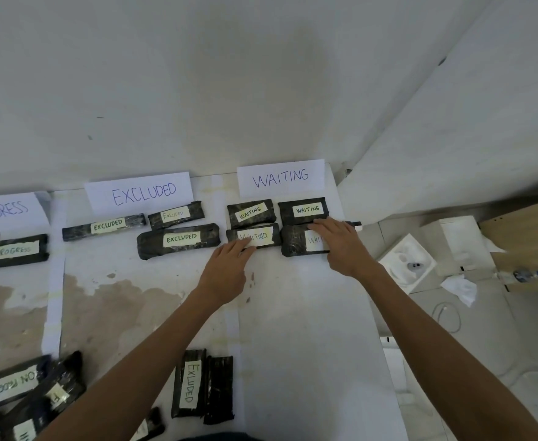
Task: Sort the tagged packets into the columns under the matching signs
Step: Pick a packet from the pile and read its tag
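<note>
Left hand (226, 268) flat and open on one WAITING packet (253, 236); right hand (341, 243) flat and open on another packet (296, 241). Probably light and a bit squishy. Best pinched by the long sides, away from the paper tag (256, 237).

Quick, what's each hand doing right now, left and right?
Left hand: open, fingertips resting on the front left WAITING packet, not gripping.
Right hand: open, flat on the front right WAITING packet.
</note>
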